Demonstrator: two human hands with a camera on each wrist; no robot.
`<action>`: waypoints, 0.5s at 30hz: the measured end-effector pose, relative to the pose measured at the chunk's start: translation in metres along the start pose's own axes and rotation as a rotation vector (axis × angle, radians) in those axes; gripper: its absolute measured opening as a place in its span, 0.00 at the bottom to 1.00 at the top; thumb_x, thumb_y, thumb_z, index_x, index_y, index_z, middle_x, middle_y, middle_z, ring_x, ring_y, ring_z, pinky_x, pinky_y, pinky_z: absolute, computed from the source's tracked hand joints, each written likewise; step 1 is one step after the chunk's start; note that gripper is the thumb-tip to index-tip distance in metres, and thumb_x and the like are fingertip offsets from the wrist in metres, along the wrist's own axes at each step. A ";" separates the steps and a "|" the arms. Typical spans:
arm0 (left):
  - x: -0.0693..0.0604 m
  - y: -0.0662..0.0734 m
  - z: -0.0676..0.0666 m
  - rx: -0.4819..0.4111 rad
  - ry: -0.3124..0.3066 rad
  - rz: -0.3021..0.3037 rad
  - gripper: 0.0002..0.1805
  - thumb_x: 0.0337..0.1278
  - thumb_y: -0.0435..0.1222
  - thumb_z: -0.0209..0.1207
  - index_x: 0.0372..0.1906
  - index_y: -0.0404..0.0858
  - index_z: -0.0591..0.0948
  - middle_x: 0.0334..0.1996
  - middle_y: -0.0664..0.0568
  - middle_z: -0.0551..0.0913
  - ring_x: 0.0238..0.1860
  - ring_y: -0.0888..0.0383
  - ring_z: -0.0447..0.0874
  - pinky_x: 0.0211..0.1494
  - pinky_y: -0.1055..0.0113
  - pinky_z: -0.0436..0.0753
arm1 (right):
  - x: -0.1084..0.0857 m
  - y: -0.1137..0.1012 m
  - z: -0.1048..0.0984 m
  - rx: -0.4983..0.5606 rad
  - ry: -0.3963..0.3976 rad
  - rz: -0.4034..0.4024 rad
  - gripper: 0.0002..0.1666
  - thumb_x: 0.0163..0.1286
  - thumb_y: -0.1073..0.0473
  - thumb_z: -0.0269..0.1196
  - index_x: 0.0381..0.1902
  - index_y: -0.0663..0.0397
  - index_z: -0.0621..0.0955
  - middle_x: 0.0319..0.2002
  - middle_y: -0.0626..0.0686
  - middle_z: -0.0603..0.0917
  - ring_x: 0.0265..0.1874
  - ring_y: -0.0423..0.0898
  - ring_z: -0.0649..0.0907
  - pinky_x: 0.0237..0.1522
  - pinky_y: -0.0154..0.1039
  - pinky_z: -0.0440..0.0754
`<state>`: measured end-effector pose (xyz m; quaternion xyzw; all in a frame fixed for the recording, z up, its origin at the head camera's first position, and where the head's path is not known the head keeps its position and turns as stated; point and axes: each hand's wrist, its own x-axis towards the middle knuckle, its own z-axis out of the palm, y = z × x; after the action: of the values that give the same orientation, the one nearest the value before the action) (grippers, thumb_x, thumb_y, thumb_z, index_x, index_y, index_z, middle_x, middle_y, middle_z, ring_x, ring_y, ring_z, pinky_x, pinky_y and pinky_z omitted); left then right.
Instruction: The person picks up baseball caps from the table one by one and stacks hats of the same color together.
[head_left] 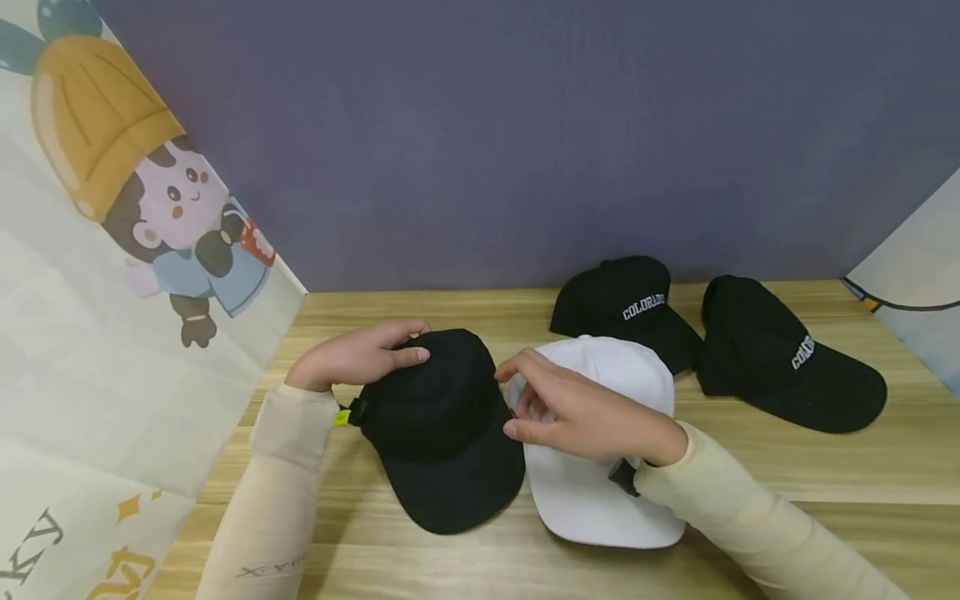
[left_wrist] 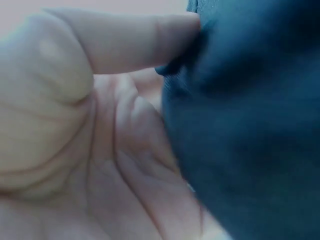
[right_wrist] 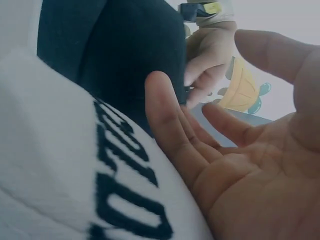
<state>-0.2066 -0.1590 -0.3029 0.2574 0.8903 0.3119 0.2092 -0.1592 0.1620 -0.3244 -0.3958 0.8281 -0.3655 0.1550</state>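
A black cap [head_left: 442, 417] lies on the wooden table, brim toward the front. My left hand [head_left: 363, 354] grips its crown at the back left; in the left wrist view the thumb [left_wrist: 145, 42] presses the dark fabric [left_wrist: 250, 125] and the fingertips are hidden behind it. My right hand [head_left: 585, 412] is over the white cap [head_left: 600, 508], its loosely bent fingers near the black cap's right side and holding nothing. The right wrist view shows that hand [right_wrist: 240, 170] with thumb and fingers apart, beside the white cap's dark lettering [right_wrist: 132, 200].
Two more black caps with white lettering are at the back right, one [head_left: 622, 304] behind the white cap and another [head_left: 787, 358] farther right. A dark panel [head_left: 525, 150] stands behind the table [head_left: 787, 475], and a printed cloth [head_left: 112, 358] hangs at the left.
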 end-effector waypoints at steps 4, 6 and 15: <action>-0.003 0.003 -0.003 -0.041 -0.012 0.073 0.07 0.79 0.42 0.53 0.45 0.45 0.77 0.37 0.52 0.76 0.42 0.53 0.76 0.50 0.59 0.74 | 0.001 0.001 0.000 0.009 0.018 0.013 0.38 0.75 0.45 0.64 0.74 0.46 0.62 0.53 0.44 0.76 0.44 0.36 0.82 0.48 0.37 0.83; -0.005 0.005 -0.004 -0.068 -0.027 0.111 0.07 0.79 0.42 0.53 0.46 0.44 0.78 0.37 0.51 0.77 0.42 0.53 0.77 0.50 0.60 0.76 | 0.002 0.001 0.000 0.020 0.025 0.017 0.42 0.75 0.46 0.64 0.78 0.46 0.57 0.54 0.45 0.75 0.45 0.36 0.82 0.49 0.37 0.83; -0.008 0.010 -0.006 -0.128 -0.080 0.195 0.09 0.79 0.41 0.52 0.41 0.42 0.78 0.33 0.50 0.76 0.36 0.55 0.77 0.44 0.65 0.77 | 0.003 0.004 0.002 0.049 0.016 0.016 0.52 0.75 0.45 0.64 0.83 0.37 0.45 0.56 0.49 0.78 0.52 0.43 0.83 0.54 0.41 0.83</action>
<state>-0.2006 -0.1596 -0.2906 0.3413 0.8303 0.3763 0.2291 -0.1621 0.1605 -0.3285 -0.3822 0.8234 -0.3874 0.1610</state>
